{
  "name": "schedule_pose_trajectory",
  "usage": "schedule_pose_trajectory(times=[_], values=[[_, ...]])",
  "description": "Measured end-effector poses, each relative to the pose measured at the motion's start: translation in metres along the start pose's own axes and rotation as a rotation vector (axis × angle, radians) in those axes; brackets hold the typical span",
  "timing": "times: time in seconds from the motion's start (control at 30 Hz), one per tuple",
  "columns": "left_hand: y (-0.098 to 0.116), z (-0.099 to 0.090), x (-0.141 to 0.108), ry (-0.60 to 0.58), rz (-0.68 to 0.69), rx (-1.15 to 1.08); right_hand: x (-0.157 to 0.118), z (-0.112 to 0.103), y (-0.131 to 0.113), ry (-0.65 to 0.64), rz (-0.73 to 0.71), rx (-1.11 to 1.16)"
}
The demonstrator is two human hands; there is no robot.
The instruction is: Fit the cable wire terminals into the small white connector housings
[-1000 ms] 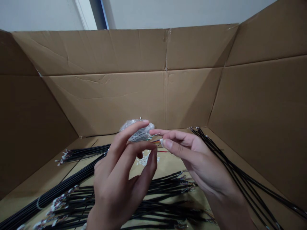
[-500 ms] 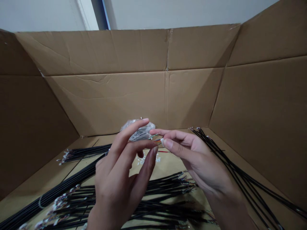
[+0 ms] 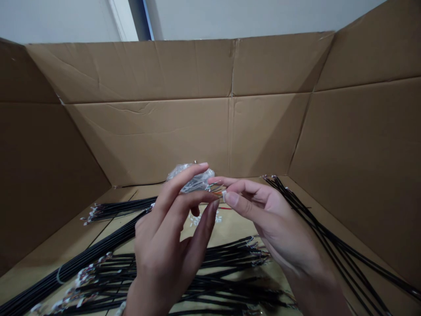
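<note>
Along the left edge of the frame, a brown cardboard wall (image 3: 42,184), its top edge running into the upper left corner. Low on the left, a bundle of black cables (image 3: 118,208) lying flat on the cardboard floor (image 3: 237,228), crimped ends toward the left, and a thicker run of black cables (image 3: 92,248) slanting down to the bottom left corner.

Left of centre, the left hand (image 3: 167,232), fingers curled narrowly, holding a clear plastic bag (image 3: 192,179) at the fingertips, index finger across its top. The bag raised off the floor, seen against the foot of the back wall (image 3: 148,136). Under those fingers, small white connector pieces (image 3: 204,218) scattered on the floor.

At centre, coloured wires (image 3: 215,189) reaching from beside the bag to a white connector (image 3: 224,195), pinched between thumb and index finger of the right hand (image 3: 269,224) in a narrow grip, the two hands just apart. Below, a thin red wire (image 3: 225,207) and a dense pile of black cables (image 3: 210,281) running off the bottom edge beneath both wrists.

Toward the right, a loose spray of black cables (image 3: 329,237) along the right wall (image 3: 358,162), down to the lower right corner. Ample room above both hands, up to the back wall's top edge.
</note>
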State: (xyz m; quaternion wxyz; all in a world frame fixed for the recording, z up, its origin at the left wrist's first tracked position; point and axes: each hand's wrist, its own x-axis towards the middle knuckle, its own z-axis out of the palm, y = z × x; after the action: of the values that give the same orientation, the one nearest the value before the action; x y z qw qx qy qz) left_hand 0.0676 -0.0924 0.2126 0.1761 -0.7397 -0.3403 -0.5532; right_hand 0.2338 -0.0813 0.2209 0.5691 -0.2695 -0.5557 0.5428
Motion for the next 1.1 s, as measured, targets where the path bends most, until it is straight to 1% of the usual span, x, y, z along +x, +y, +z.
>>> schedule_pose_trajectory(times=[0.23,0.47,0.67,0.8,0.9,0.97,1.0,1.1], values=[[-0.0013,-0.0006,0.0003,0.001,0.009,-0.004,-0.0017,0.0009,-0.001,0.004,0.0,0.004],[0.0002,0.0002,-0.0001,0.005,-0.01,-0.02,-0.002,0.0014,-0.0024,-0.01,0.004,-0.007],[0.0004,0.0009,-0.0019,0.004,-0.024,-0.065,-0.0012,0.0037,-0.0016,0.0,-0.032,-0.031],[-0.0008,0.0009,-0.0013,-0.021,-0.034,-0.066,-0.0011,0.0036,-0.0001,-0.008,-0.036,-0.036],[-0.0022,0.0006,0.0,-0.01,-0.038,-0.085,-0.0023,0.0032,-0.0008,0.001,-0.054,-0.092],[-0.0029,-0.0002,0.001,-0.005,-0.052,-0.102,-0.0039,0.0031,-0.0019,0.032,-0.119,-0.205],[-0.0031,-0.0009,0.0015,-0.008,-0.045,-0.104,-0.005,0.0031,-0.0025,0.06,-0.183,-0.289],[-0.0037,-0.0035,0.0031,-0.047,0.017,-0.11,-0.009,0.0026,-0.0042,0.149,-0.458,-0.605]])
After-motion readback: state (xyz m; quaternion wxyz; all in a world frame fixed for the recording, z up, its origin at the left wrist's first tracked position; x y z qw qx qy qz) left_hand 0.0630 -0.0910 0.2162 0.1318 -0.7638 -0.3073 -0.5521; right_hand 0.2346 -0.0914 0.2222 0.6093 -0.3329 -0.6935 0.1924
